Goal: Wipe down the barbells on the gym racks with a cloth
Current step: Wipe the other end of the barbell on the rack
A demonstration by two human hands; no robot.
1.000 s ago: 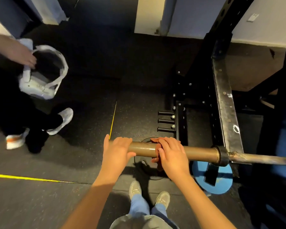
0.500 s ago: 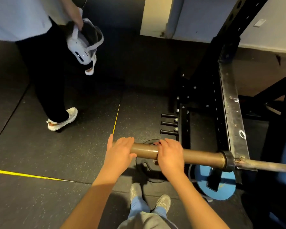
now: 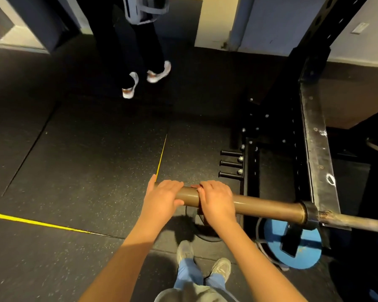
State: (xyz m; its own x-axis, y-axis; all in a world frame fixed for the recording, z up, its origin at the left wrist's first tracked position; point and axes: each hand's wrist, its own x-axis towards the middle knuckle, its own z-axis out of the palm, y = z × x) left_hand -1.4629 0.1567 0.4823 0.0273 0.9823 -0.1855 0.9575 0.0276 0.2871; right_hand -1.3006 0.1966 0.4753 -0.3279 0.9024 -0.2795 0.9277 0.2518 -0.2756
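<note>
Head view: gripping barbell (image 3: 266,207) end at 6 o'clock with left hand (image 3: 162,198), fingers curled together. Clamping cloth (image 3: 194,187), mostly hidden under palm, around barbell with right hand (image 3: 216,202), fingers pressed together. Running off-frame at 3 o'clock, past rack (image 3: 316,153).

Speckled black rubber floor (image 3: 85,171), yellow lines (image 3: 42,223), blue weight plate (image 3: 306,256) flat beside rack (image 3: 316,153)

A barbell (image 3: 266,206) lies nearly level across a black gym rack (image 3: 316,153). Its thick bronze-brown sleeve points left, and its thinner, worn shaft runs off to the right past a dark collar. A reddish cloth (image 3: 194,186) sits on the sleeve near its free end, almost wholly hidden under the right hand (image 3: 216,199).
</note>
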